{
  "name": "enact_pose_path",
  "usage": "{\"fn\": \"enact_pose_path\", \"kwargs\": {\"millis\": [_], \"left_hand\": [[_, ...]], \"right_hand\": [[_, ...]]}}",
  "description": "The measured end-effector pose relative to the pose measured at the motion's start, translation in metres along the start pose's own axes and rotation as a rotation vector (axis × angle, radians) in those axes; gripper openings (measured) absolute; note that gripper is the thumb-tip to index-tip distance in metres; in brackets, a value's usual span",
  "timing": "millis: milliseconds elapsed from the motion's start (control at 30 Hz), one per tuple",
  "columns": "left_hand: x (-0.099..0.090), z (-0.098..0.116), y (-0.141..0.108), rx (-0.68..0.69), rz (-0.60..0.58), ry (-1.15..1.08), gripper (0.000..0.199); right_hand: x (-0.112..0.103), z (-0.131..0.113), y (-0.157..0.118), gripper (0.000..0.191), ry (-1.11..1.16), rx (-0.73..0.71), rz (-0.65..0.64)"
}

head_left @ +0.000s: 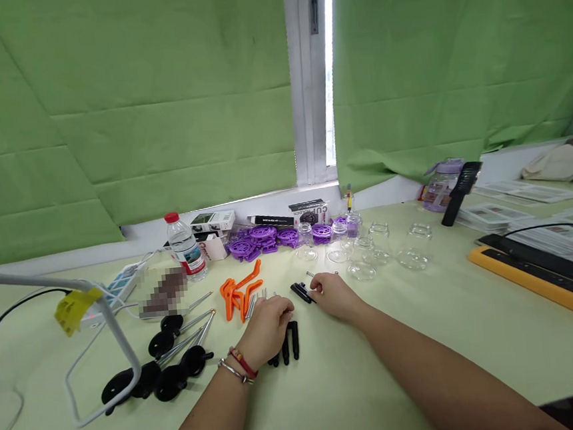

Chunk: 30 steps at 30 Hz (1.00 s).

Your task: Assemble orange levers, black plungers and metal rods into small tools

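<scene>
My left hand (269, 323) is over the table with its fingers curled together; whatever they hold, if anything, is hidden. Below it lie several short black tubes (294, 340), partly covered by the hand. Slim metal pieces (252, 305) and orange plastic handles (243, 288) lie just beyond and left of it. My right hand (332, 294) is closed, its fingertips down at a small group of black clip-like parts (300, 292). I cannot make out what is between those fingers. A small spring (310, 274) shows just beyond the right hand.
Black round-ended pieces with metal rods (169, 382) and a white bent stand (121, 333) lie left. Behind are a water bottle (186, 247), purple plastic parts (260, 239) and glass jars (414, 247). An orange-edged paper trimmer (541, 286) and paper stacks (546, 236) are at right.
</scene>
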State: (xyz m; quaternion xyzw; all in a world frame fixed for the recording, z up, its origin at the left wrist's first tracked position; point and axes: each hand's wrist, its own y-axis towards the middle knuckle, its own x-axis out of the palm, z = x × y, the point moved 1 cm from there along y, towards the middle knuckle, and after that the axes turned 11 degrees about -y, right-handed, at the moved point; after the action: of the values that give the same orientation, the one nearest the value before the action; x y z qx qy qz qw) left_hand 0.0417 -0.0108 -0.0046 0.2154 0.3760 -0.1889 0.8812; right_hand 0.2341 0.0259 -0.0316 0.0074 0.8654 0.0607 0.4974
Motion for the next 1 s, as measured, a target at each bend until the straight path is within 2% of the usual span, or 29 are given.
{"fn": "enact_pose_path", "kwargs": {"millis": [100,233,367,567,667,800,867,1000], "left_hand": [[0.0,-0.001,0.0,0.008,0.008,-0.001,0.018],[0.001,-0.002,0.0,0.008,0.004,0.004,0.019],[0.001,-0.001,0.0,0.007,0.0,0.001,0.018],[0.001,-0.001,0.0,-0.003,0.017,-0.027,0.016],[0.0,-0.004,0.0,-0.052,0.094,-0.067,0.012],[0.0,-0.008,0.001,-0.159,0.26,-0.315,0.041],[0.002,-0.007,0.002,-0.174,0.238,-0.508,0.045],[0.004,0.0,0.002,-0.189,0.128,-0.734,0.026]], "right_hand": [[0.0,-0.004,-0.001,0.019,-0.016,-0.054,0.017],[0.002,-0.015,-0.004,0.016,-0.11,-0.138,0.034],[0.005,-0.022,-0.005,0.013,-0.2,-0.132,0.002],[0.006,-0.019,-0.004,0.006,-0.217,-0.117,-0.011],[0.002,-0.017,-0.005,0.009,-0.094,-0.105,-0.014],[-0.007,-0.016,-0.009,0.019,0.272,-0.147,-0.125],[-0.012,-0.018,-0.012,0.019,0.405,-0.225,-0.176],[-0.016,-0.017,-0.012,0.016,0.477,-0.363,-0.245]]}}
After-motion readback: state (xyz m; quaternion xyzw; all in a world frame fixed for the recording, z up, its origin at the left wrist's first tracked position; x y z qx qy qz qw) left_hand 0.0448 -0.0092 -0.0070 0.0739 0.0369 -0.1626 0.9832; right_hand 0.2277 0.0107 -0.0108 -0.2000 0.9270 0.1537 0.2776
